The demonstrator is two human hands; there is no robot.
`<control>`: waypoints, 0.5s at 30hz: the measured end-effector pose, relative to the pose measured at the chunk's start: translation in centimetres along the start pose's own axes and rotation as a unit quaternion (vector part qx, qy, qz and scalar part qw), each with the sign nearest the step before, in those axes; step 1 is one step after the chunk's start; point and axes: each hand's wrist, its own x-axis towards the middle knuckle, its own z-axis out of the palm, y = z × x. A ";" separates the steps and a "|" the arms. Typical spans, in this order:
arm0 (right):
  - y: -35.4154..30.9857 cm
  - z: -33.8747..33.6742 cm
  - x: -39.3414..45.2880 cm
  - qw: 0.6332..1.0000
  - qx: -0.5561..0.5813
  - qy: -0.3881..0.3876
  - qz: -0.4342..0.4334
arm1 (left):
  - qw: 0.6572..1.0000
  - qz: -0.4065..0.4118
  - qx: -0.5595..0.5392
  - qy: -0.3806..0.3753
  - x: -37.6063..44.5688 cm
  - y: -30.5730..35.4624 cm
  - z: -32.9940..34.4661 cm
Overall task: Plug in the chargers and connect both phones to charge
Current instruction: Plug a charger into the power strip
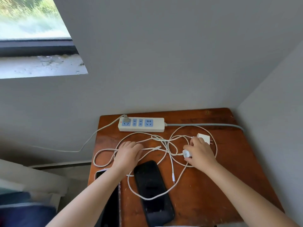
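Observation:
A white power strip (pixel 141 124) with blue sockets lies at the back of the brown wooden table (pixel 213 185); one grey plug sits in its leftmost socket. Tangled white cables (pixel 164 145) spread across the middle. My right hand (pixel 200 154) grips a small round white charger (pixel 186 154). A second, square white charger (pixel 204 138) with bare prongs lies just behind that hand. My left hand (pixel 128 154) rests palm down on the cables, fingers together. A black phone (pixel 153 192) lies face up near the front, a cable across it. Another phone (pixel 108 199) is partly hidden under my left forearm.
The table stands in a corner, with grey walls behind and to the right. The strip's grey cord (pixel 205 125) runs off to the right. A grey lead (pixel 78 149) hangs off the table's left edge. A window (pixel 32 30) is at upper left.

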 end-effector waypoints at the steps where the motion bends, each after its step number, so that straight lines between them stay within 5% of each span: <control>1: -0.1 -0.2 0.3 1.000 -0.013 -0.015 -0.011 | 1.000 -0.006 -0.017 0.012 0.2 0.1 -0.1; 4: 0.4 -1.0 0.9 1.000 -0.017 -0.012 -0.018 | 0.999 -0.014 -0.029 0.025 0.4 -0.3 -0.3; 11: 0.0 -5.8 1.4 0.979 0.027 0.202 -0.025 | 0.995 -0.077 -0.068 0.021 1.5 -0.7 -0.5; 15: -1.6 -6.8 2.5 0.969 0.137 0.202 -0.049 | 0.982 -0.116 -0.133 0.070 2.2 0.2 -1.0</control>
